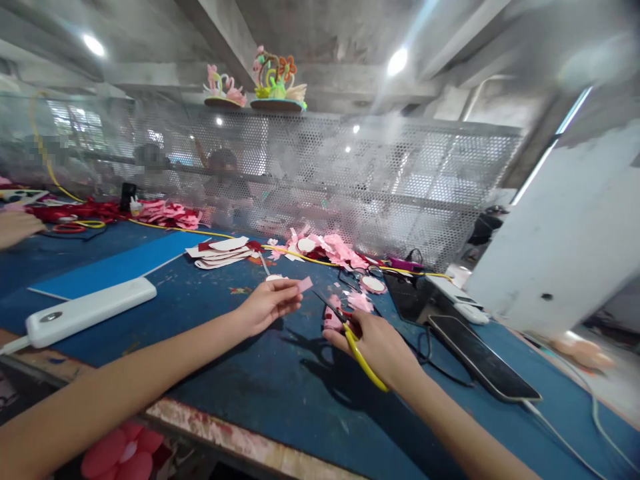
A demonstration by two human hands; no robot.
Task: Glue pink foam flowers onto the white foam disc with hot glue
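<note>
Between the thumb and fingers of my left hand (267,305) is a small pink paper piece (305,285), its free end pointing right. My right hand (376,347) grips a pair of scissors (361,357) with yellow and red handles. The dark blades point up and left, their tips close to the pink piece but apart from it. Under and behind the scissors lies a pink and dark red bundle (331,313), partly hidden by the blades and fingers. Pink scraps (359,301) and a round white disc with a pink edge (373,285) sit just beyond my right hand.
Stacked white pieces (225,253) and a pink scrap heap (340,250) line the mesh screen (350,173). A blue board (125,263) and white power bank (93,312) lie left. A phone (483,357) with a cable is at right. Another person's hand (19,228) shows far left.
</note>
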